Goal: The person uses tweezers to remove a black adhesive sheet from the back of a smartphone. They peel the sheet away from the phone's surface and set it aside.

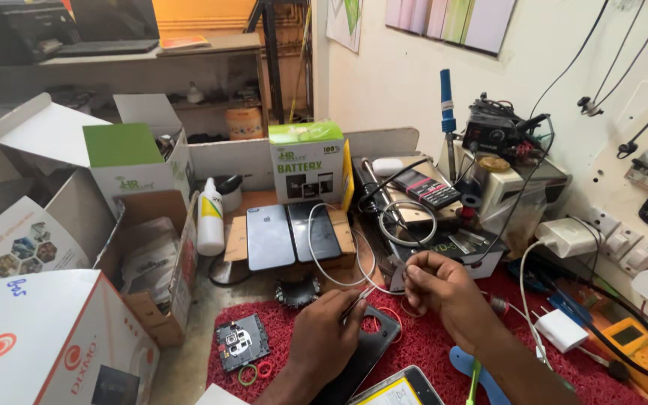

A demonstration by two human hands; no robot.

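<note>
1. Red, coarse matting point(444, 345) covers the bench under both hands in the head view. The left hand point(324, 334) is curled closed around thin metal tweezers point(359, 301), whose tips point up and to the right, toward the other hand.

2. The right hand point(444, 289) sits just right of the tweezer tips, fingers pinched together near a thin white cable point(339, 271); whether it actually grips the wire or some small part I cannot tell, since the fingertips hide it.

3. A dark phone frame point(373, 341) lies on the mat directly below the left hand, partly covered by it. To the left of that hand rests a small black circuit module point(241, 341), with red and green rubber rings point(255, 370) just below it.

4. Beyond both hands, two dark phones point(292, 234) lie face down on cardboard, with a white bottle point(209, 217) further left.

5. Risks, as I judge them: the tweezer tips are close to the right fingers, so a slip could prick skin or nick the wire. The looped cable trails across the work area and could snag a wrist, dragging parts off the mat. Any tiny piece dropped into the coarse pile would be hard to find.
</note>
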